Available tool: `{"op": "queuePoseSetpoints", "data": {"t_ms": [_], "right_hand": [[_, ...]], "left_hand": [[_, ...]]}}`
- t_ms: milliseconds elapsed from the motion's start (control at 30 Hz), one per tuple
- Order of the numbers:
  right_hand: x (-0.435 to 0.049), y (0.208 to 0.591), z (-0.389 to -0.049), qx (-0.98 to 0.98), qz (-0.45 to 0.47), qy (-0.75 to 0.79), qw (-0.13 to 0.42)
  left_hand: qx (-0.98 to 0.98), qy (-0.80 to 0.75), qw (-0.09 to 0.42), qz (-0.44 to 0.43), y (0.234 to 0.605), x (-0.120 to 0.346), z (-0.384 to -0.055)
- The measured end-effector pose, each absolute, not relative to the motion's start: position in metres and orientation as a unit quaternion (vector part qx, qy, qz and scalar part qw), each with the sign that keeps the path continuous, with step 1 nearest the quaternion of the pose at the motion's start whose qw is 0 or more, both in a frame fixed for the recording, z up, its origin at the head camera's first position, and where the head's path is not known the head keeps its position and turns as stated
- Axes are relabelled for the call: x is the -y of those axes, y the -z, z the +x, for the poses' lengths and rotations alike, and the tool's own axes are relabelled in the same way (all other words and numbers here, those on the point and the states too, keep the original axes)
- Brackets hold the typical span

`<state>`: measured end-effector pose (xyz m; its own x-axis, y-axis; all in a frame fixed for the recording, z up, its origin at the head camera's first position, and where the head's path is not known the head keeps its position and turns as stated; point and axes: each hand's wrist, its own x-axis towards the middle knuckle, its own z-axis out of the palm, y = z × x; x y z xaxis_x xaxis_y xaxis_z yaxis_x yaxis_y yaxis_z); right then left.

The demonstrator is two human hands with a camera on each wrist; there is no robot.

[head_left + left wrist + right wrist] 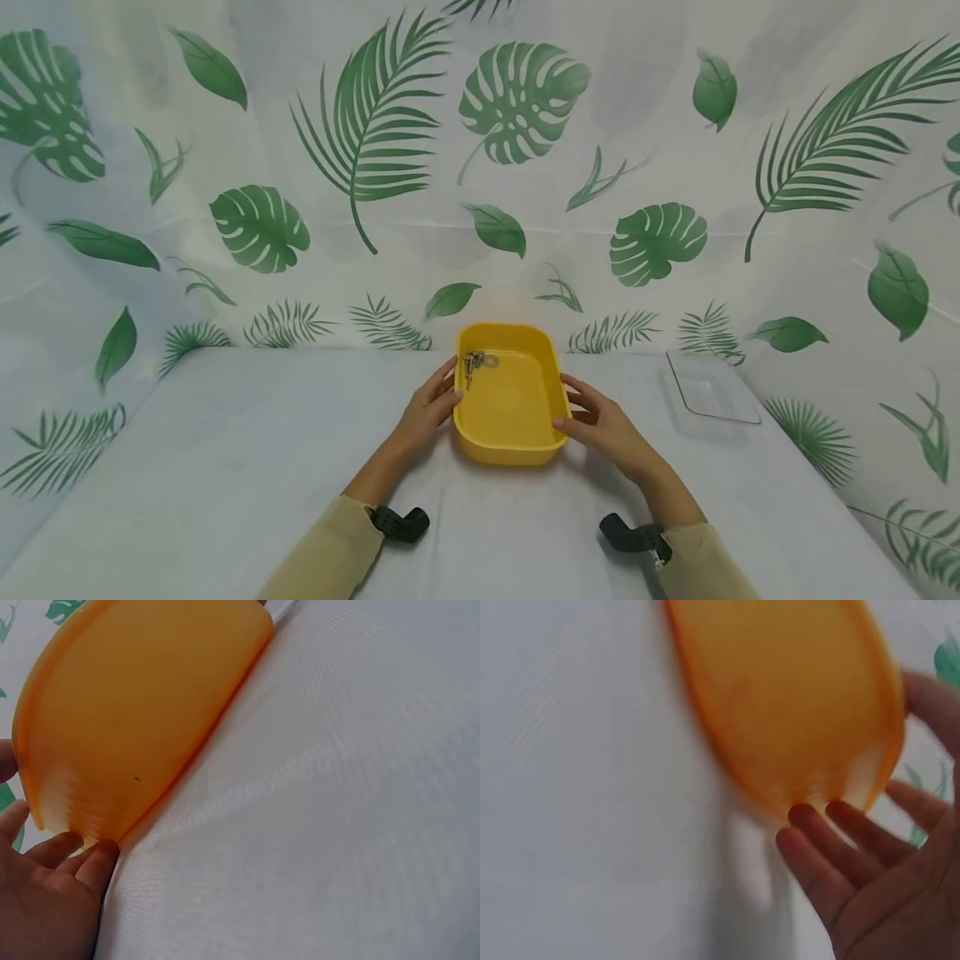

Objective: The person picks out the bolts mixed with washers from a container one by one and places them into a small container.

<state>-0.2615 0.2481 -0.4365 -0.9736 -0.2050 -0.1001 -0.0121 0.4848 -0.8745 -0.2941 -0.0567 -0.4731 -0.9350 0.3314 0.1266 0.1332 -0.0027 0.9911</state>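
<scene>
A yellow plastic tray (517,457) with rounded corners is between my two hands, near the back of the table. In its far left corner lie several small metal screws (471,362) and a round, greyish flat piece (491,361). My left hand (422,417) grips the left wall, thumb at the rim and fingers against the outside. On the opposite side my right hand (611,432) holds the tray with its thumb over the rim. The right wrist view shows its fingertips (801,814) on the outer wall, blurred. Whether the tray's underside touches the table is unclear.
A clear, see-through box (708,400) with a dark rim line stands at the right rear of the table. White cloth (247,467) covers the tabletop. Behind it hangs a white sheet printed with green leaves (525,100).
</scene>
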Motion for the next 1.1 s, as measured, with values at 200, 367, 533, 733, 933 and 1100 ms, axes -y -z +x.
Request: {"op": "queuePoseSetpoints", "data": {"t_ms": [200, 367, 533, 733, 933, 1100], "right_hand": [[-0.243, 0.406, -0.257, -0.872, -0.026, 0.485, 0.060], [-0.244, 0.385, -0.259, -0.857, -0.034, 0.510, 0.070], [-0.242, 0.370, -0.270, -0.845, -0.056, 0.521, 0.103], [-0.228, 0.363, -0.287, -0.820, -0.074, 0.543, 0.165], [-0.212, 0.361, -0.302, -0.802, -0.077, 0.556, 0.203], [-0.202, 0.361, -0.311, -0.811, -0.065, 0.538, 0.219]], "left_hand": [[-0.692, -0.702, 0.075, 0.148, 0.469, 0.055, -0.294], [-0.697, -0.700, 0.076, 0.135, 0.469, 0.052, -0.294], [-0.713, -0.685, 0.066, 0.136, 0.472, 0.054, -0.295], [-0.744, -0.655, 0.052, 0.120, 0.475, 0.059, -0.295], [-0.742, -0.658, 0.056, 0.118, 0.475, 0.060, -0.296], [-0.738, -0.662, 0.060, 0.121, 0.475, 0.056, -0.294]]}}
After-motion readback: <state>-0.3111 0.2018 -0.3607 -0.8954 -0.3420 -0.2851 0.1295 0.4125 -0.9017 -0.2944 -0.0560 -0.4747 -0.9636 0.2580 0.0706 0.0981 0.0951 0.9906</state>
